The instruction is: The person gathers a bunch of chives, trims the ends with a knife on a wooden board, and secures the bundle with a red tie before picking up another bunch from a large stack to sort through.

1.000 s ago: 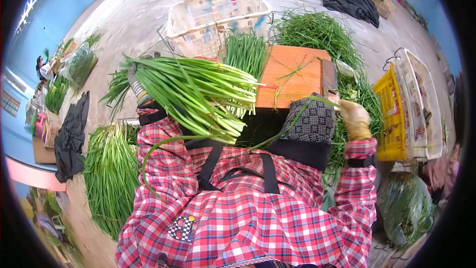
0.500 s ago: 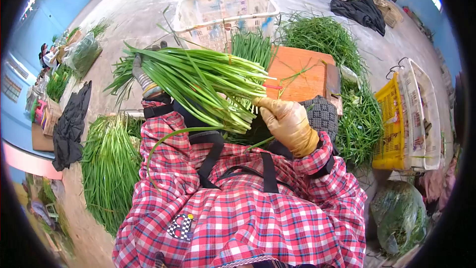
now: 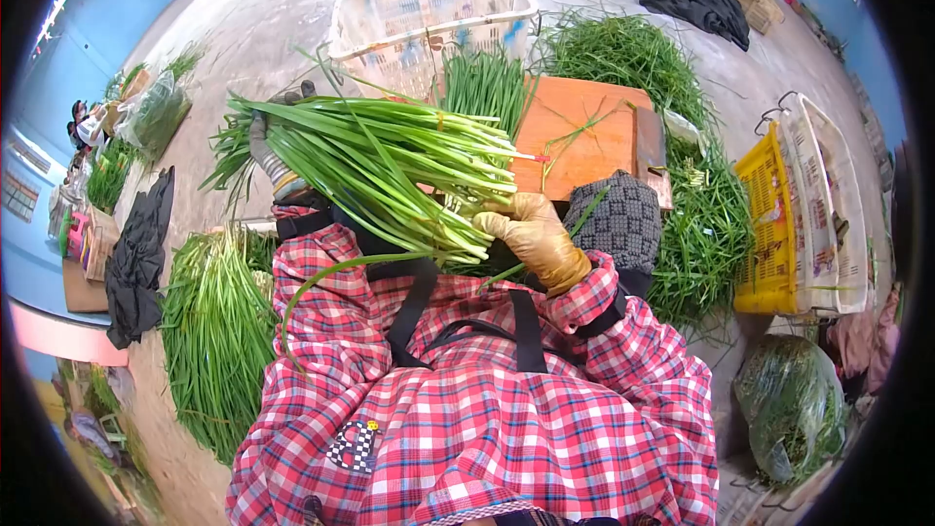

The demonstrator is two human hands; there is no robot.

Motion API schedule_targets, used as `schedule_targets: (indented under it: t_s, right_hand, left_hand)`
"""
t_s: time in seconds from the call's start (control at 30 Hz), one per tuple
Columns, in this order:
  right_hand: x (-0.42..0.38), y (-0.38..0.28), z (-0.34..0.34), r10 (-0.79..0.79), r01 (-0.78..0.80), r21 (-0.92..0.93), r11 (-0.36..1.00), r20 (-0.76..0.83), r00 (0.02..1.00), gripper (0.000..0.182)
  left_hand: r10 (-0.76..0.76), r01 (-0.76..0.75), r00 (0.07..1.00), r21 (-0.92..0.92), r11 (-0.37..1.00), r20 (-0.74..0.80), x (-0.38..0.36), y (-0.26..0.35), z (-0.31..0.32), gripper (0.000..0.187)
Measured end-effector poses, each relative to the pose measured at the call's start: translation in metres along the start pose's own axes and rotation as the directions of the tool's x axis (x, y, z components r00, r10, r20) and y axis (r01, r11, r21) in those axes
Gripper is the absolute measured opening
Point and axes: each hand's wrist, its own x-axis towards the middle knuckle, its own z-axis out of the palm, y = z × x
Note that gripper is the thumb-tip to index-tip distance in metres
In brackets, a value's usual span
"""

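Observation:
A large bunch of long green stalks (image 3: 390,151) lies across in front of my body, its leafy ends to the left and pale ends to the right. My left hand (image 3: 265,151), in a dark glove, is wrapped round the leafy end. At the pale ends is my right hand (image 3: 538,239), in a tan glove, its thumb and fingers closed on the stalks. Behind the right hand stands an orange board (image 3: 584,127) with a few loose green blades on it. More green stalks (image 3: 484,88) lie at the board's left side.
Beyond the bunch stands a white crate (image 3: 390,49). Piles of greens lie at the right (image 3: 696,244) and left (image 3: 216,331). Far right are a yellow crate (image 3: 765,224) and a plastic bag of greens (image 3: 791,399). A dark cloth (image 3: 139,258) lies at the left.
My right hand has moved left and slightly down along the pale ends of the bunch. The left hand still holds the leafy end, and the view has shifted slightly.

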Motion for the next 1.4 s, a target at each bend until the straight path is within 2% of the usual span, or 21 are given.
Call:
schedule_targets:
  t_s: [0.1,0.13,0.17,0.23,0.3,0.47,0.57,0.63,0.67,0.73,0.77,0.8,0.83,0.93,1.0,1.03,1.17,1.27,1.33,1.37,1.4]
  right_hand:
    - [-0.015,-0.023,0.005,-0.131,0.121,-0.19,0.974,-0.045,0.99,0.017]
    - [-0.016,-0.025,0.002,-0.373,0.319,-0.457,0.83,-0.029,0.928,0.015]
    - [-0.02,-0.031,-0.004,-0.374,0.319,-0.458,0.83,-0.032,0.927,0.015]
    - [-0.031,-0.048,-0.016,-0.455,0.296,-0.8,0.522,0.032,0.89,0.015]
    - [-0.04,-0.052,-0.026,-0.536,0.341,-0.742,0.577,-0.029,0.844,0.013]
    - [-0.096,-0.096,-0.111,-0.658,0.138,-0.92,0.368,-0.153,0.738,0.015]
    - [-0.136,-0.095,-0.25,-0.733,-0.287,-0.948,0.137,-0.292,0.614,0.022]
    - [-0.132,-0.109,-0.231,-0.809,-0.296,-0.955,-0.014,-0.163,0.564,0.023]
    - [-0.127,-0.116,-0.21,-0.859,-0.313,-0.937,-0.153,-0.03,0.511,0.025]
    - [-0.097,-0.119,-0.121,-0.574,0.08,-0.886,0.456,-0.225,0.787,0.027]
    - [-0.08,-0.103,-0.094,-0.5,0.239,-0.881,0.408,0.003,0.866,0.028]
    - [-0.07,-0.092,-0.06,-0.417,0.312,-0.868,0.386,0.137,0.898,0.031]
    - [-0.057,-0.077,-0.032,-0.508,0.367,-0.909,0.199,0.225,0.832,0.025]
    - [-0.03,-0.054,-0.009,-0.412,0.301,-0.95,0.08,0.243,0.878,0.023]
    - [-0.019,-0.051,-0.008,-0.354,0.364,-0.916,0.167,0.289,0.89,0.017]
    - [-0.018,-0.047,-0.016,-0.49,0.411,-0.906,0.099,0.315,0.813,0.014]
    - [-0.054,-0.076,-0.08,-0.509,0.226,-0.973,0.055,0.167,0.844,0.011]
    - [-0.1,-0.086,-0.165,-0.519,-0.221,-0.973,0.069,-0.225,0.825,0.016]
    - [-0.138,-0.078,-0.258,-0.48,-0.588,-0.809,0.011,-0.52,0.706,0.026]
    - [-0.158,-0.07,-0.291,-0.586,-0.689,-0.698,-0.194,-0.481,0.652,0.039]
    - [-0.159,-0.066,-0.301,-0.702,-0.639,-0.735,-0.228,-0.33,0.631,0.042]
  left_hand:
    - [-0.003,0.003,1.0,-0.002,1.0,-0.007,0.006,0.002,-0.021,0.037]
    - [0.001,-0.003,0.997,-0.018,1.0,-0.077,0.008,0.002,-0.019,0.038]
    - [-0.001,0.0,0.997,-0.019,1.0,-0.075,0.008,-0.001,-0.018,0.038]
    - [0.047,-0.038,0.977,0.047,0.998,-0.208,0.002,-0.012,-0.006,0.036]
    - [0.107,-0.078,0.926,0.095,0.992,-0.363,-0.002,-0.02,0.013,0.036]
    - [0.08,-0.066,0.944,0.052,0.996,-0.32,0.008,-0.017,-0.004,0.038]
    - [0.131,-0.086,0.926,0.142,0.986,-0.353,0.012,-0.009,-0.022,0.038]
    - [0.028,-0.027,1.0,-0.035,0.999,0.014,0.014,-0.008,-0.033,0.038]
    - [0.038,-0.038,0.993,-0.004,0.999,-0.109,0.015,-0.007,-0.029,0.037]
    - [0.07,-0.063,0.984,0.048,0.997,-0.163,0.02,-0.005,-0.038,0.037]
    - [0.101,-0.082,0.974,0.097,0.992,-0.203,0.024,-0.005,-0.04,0.037]
    - [-0.009,0.005,0.997,-0.05,0.999,-0.083,0.011,-0.011,-0.017,0.039]
    - [-0.011,0.007,0.997,-0.049,0.999,-0.079,0.01,-0.013,-0.014,0.039]
    - [-0.042,0.035,0.995,-0.068,0.997,-0.095,0.01,-0.011,-0.01,0.039]
    - [0.116,-0.065,0.939,0.165,0.984,-0.324,0.013,-0.012,-0.009,0.04]
    - [0.124,-0.072,0.938,0.168,0.983,-0.324,0.01,-0.012,-0.003,0.04]
    - [0.192,-0.1,0.872,0.22,0.97,-0.45,0.005,-0.013,0.003,0.041]
    - [0.08,-0.046,0.905,0.091,0.995,-0.418,0.005,-0.009,-0.01,0.037]
    - [0.084,-0.05,0.898,0.09,0.995,-0.432,0.006,-0.012,-0.008,0.037]
    - [0.085,-0.049,0.893,0.093,0.994,-0.442,0.005,-0.015,-0.003,0.036]
    - [0.108,-0.071,0.881,0.097,0.993,-0.46,0.002,-0.019,0.01,0.034]
